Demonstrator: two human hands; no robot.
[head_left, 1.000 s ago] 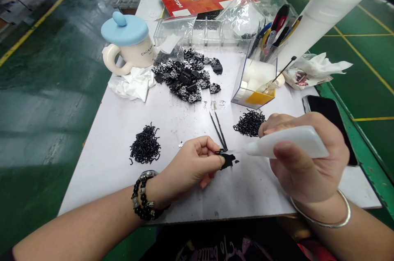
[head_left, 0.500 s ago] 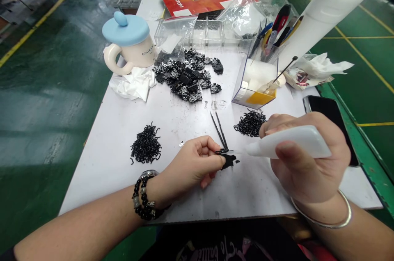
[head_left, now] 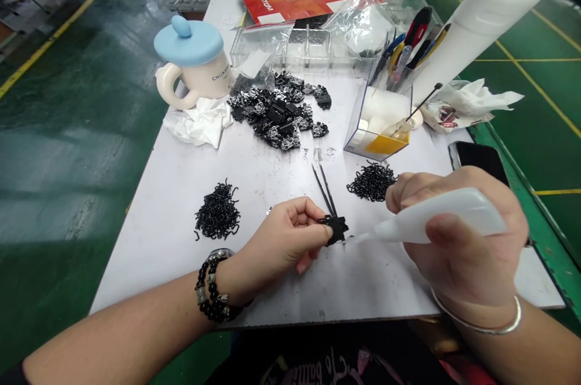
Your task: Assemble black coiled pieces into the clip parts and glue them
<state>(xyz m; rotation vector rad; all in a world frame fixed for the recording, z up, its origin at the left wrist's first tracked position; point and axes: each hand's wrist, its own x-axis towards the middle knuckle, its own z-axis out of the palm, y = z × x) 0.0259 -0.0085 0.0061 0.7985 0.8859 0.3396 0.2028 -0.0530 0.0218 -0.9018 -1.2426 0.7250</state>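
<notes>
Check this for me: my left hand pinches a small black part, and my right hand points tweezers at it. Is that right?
Not quite: the head view shows your right hand pointing a white bottle at the small black part. Your left hand does pinch that part.

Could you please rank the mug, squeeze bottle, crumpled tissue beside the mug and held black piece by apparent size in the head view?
1. Mug and squeeze bottle: too alike to rank, the bottle being nearer
2. Crumpled tissue
3. Black piece
</notes>
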